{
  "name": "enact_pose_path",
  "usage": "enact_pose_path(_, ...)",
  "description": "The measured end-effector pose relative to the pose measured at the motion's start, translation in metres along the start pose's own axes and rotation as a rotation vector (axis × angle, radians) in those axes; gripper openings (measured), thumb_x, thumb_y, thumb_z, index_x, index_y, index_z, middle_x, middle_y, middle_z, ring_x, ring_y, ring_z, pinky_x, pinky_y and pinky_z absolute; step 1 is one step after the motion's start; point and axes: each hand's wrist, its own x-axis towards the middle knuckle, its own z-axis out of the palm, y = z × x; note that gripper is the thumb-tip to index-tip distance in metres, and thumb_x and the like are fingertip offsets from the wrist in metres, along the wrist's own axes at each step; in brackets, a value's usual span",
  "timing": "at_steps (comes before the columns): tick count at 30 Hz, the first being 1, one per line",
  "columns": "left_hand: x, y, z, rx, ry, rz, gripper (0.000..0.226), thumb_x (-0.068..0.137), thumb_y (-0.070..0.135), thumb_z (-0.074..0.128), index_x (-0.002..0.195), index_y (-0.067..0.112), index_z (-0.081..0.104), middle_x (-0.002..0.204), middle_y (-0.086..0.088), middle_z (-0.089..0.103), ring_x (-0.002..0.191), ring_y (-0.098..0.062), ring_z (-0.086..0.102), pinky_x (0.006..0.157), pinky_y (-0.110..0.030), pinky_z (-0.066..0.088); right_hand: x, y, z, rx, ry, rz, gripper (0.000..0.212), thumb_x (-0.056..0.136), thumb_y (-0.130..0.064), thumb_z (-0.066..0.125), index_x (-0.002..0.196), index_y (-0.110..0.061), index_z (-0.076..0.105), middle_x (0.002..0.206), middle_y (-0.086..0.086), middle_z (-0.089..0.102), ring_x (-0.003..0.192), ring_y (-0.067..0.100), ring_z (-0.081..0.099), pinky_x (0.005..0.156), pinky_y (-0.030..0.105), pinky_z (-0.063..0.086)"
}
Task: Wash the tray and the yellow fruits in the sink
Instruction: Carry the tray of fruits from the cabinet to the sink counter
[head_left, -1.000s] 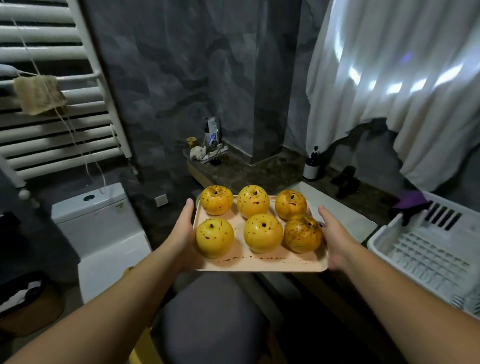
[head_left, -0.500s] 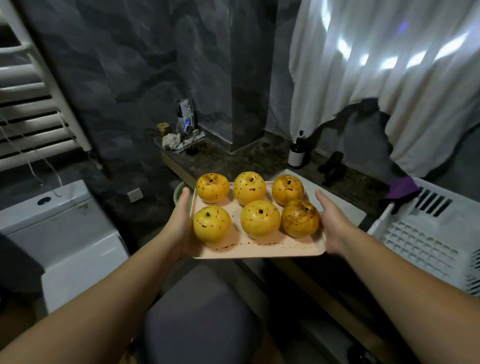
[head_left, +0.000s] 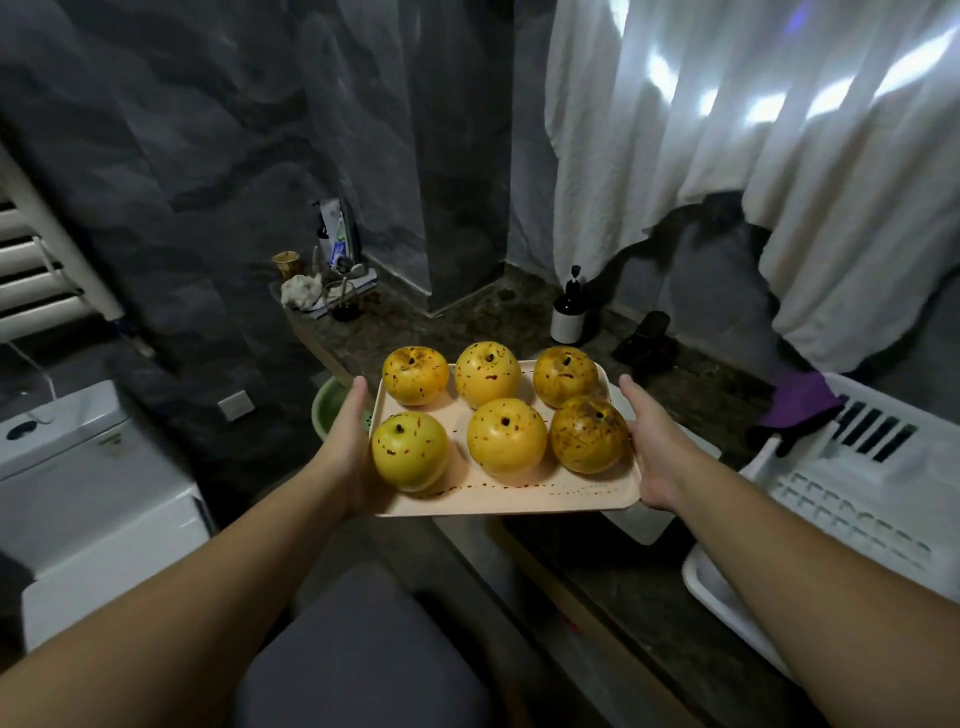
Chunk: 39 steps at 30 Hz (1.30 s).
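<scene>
Six yellow fruits, round and roll-prone, are riding a stiff pink tray at frame centre; left hand and right hand are gripping its side edges, keeping it level.

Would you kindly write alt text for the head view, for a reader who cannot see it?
Two bare hands, left and right, hold a beige tray of six spotted yellow fruits level above a dark counter. A white rack sits to the right.

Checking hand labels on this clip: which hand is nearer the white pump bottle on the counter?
Right. The right hand grips the tray's right edge, below the pump bottle; the left hand grips the far, left edge.
</scene>
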Motion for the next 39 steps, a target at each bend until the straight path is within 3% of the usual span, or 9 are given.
enact_pose_path(6,0.015,0.007,0.016,0.078,0.045,0.023,0.093,0.088,0.088,0.031,0.125,0.013,0.072,0.113,-0.022,0.076,0.09,-0.039,0.077,0.059,-0.044,0.062,0.014,-0.006,-0.015,0.064,-0.017,-0.034,0.084,0.076,-0.089,0.048,0.118,-0.022,0.075,0.11,0.02,0.075,0.099,0.046,0.072,0.092,0.066,0.052)
enact_pose_path(12,0.022,0.008,0.029,0.104,0.061,0.042,0.095,0.087,0.089,0.032,0.129,0.012,0.071,0.119,-0.024,0.074,0.096,-0.043,0.075,0.079,-0.051,0.054,0.018,-0.007,-0.028,0.084,-0.037,-0.059,0.078,0.075,-0.089,0.049,0.103,-0.024,0.082,0.109,0.021,0.075,0.091,0.046,0.074,0.078,0.063,0.057)
enact_pose_path(17,0.032,0.01,0.034,0.069,0.004,0.039,0.095,0.087,0.089,0.032,0.127,0.012,0.07,0.119,-0.026,0.073,0.097,-0.045,0.075,0.081,-0.054,0.053,0.029,-0.007,-0.033,0.102,0.001,-0.063,0.082,0.071,-0.089,0.054,0.121,-0.027,0.072,0.11,0.022,0.075,0.095,0.048,0.073,0.084,0.064,0.055)
enact_pose_path(22,0.055,0.01,0.029,0.04,-0.037,0.038,0.093,0.086,0.089,0.035,0.128,0.013,0.07,0.119,-0.027,0.073,0.098,-0.047,0.074,0.083,-0.056,0.055,0.041,-0.006,-0.032,0.099,0.02,-0.071,0.085,0.073,-0.09,0.052,0.122,-0.023,0.072,0.109,0.022,0.075,0.094,0.046,0.073,0.085,0.06,0.057)
enact_pose_path(27,0.072,0.015,0.027,0.042,-0.084,-0.014,0.096,0.083,0.092,0.036,0.126,0.014,0.07,0.113,-0.029,0.073,0.092,-0.049,0.074,0.061,-0.059,0.061,0.056,-0.011,-0.028,0.075,0.055,-0.105,0.088,0.077,-0.088,0.051,0.134,-0.022,0.062,0.114,0.02,0.074,0.102,0.042,0.072,0.096,0.058,0.054)
enact_pose_path(30,0.086,0.022,0.028,0.038,-0.093,-0.029,0.099,0.079,0.094,0.039,0.126,0.013,0.07,0.114,-0.03,0.073,0.094,-0.05,0.073,0.062,-0.062,0.06,0.063,-0.019,-0.025,0.069,0.07,-0.131,0.084,0.079,-0.088,0.049,0.129,-0.022,0.065,0.104,0.016,0.077,0.09,0.037,0.076,0.085,0.05,0.059)
enact_pose_path(33,0.105,0.035,0.03,0.078,-0.087,-0.006,0.101,0.079,0.095,0.038,0.126,0.012,0.07,0.115,-0.03,0.073,0.095,-0.05,0.073,0.063,-0.061,0.061,0.076,-0.032,-0.021,0.067,0.095,-0.17,0.088,0.078,-0.088,0.05,0.141,-0.027,0.057,0.12,0.013,0.073,0.105,0.037,0.071,0.098,0.054,0.054)
enact_pose_path(36,0.127,0.053,0.031,0.114,-0.069,0.01,0.104,0.079,0.096,0.035,0.125,0.01,0.07,0.116,-0.029,0.073,0.096,-0.049,0.074,0.068,-0.056,0.062,0.093,-0.047,-0.014,0.116,0.035,-0.179,0.079,0.079,-0.087,0.05,0.135,-0.031,0.061,0.107,0.015,0.077,0.096,0.042,0.074,0.088,0.064,0.055)
enact_pose_path(39,0.153,0.071,0.028,0.145,-0.072,0.025,0.105,0.079,0.096,0.033,0.126,0.01,0.071,0.12,-0.027,0.072,0.1,-0.047,0.073,0.079,-0.054,0.059,0.12,-0.062,-0.005,0.129,-0.012,-0.173,0.072,0.083,-0.084,0.048,0.128,-0.03,0.066,0.102,0.016,0.077,0.089,0.043,0.075,0.077,0.062,0.059)
